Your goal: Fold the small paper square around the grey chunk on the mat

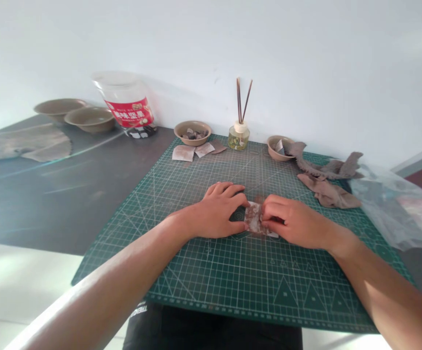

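A small piece of paper (253, 218), smeared with brown dust, lies on the green cutting mat (211, 267). My left hand (221, 211) has its fingers spread; its thumb and forefinger press on the paper's left edge. Over the paper's right side, my right hand (291, 219) is closed with its fingertips bunched together. What those fingers pinch is hidden. Brown dust also shows on the mat just beyond the paper.
Behind the hands stand a bowl of stone-like bits (193, 138), paper pieces (184, 153), a reed diffuser (239, 136) and another bowl (277, 153). A crumpled brown cloth (329, 192) and clear plastic (396, 214) lie right. Bowls (90, 121) and a plastic jar (129, 104) stand left.
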The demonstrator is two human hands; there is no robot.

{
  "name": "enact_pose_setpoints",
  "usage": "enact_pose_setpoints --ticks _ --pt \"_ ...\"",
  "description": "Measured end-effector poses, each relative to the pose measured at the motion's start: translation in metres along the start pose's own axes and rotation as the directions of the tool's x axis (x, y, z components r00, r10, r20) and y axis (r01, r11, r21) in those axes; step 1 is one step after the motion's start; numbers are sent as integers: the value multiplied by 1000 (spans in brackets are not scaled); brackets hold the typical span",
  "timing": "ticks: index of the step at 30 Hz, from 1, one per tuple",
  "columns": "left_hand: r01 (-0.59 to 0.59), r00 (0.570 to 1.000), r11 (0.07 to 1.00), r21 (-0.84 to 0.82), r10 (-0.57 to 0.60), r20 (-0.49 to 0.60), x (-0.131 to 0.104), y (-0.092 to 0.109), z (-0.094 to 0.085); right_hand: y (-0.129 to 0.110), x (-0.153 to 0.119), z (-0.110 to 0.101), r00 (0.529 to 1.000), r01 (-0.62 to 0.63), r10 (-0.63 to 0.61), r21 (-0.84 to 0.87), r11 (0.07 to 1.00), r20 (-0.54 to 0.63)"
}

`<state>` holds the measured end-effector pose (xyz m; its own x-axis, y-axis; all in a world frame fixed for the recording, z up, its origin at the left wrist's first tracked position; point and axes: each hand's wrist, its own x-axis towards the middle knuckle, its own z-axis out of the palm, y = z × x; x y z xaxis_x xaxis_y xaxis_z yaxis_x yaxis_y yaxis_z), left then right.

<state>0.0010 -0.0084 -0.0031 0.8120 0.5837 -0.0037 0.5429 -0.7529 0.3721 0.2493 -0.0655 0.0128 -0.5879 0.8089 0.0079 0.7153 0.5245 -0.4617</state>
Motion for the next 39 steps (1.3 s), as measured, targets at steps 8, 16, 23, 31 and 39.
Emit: enact_pose_setpoints --ticks 8,16,23,31,39 --pt "7 1000 1000 -1 -7 13 0 1 -1 3 1 3 998 -19 16 -46 999 -67" --pt "2 1000 1000 4 -2 14 1 0 -2 0 2 4 998 22 -24 -40 999 -60" --pt "0 1000 1000 -13 1 16 0 0 -1 0 7 10 995 31 -36 -53 998 -96" --pt "3 1000 1000 -10 -3 8 0 0 -1 0 3 2 996 -32 29 -34 999 -85" --pt "-1 1000 1000 -6 1 8 0 -1 -1 -3 4 6 992 -46 38 -66 997 -121"
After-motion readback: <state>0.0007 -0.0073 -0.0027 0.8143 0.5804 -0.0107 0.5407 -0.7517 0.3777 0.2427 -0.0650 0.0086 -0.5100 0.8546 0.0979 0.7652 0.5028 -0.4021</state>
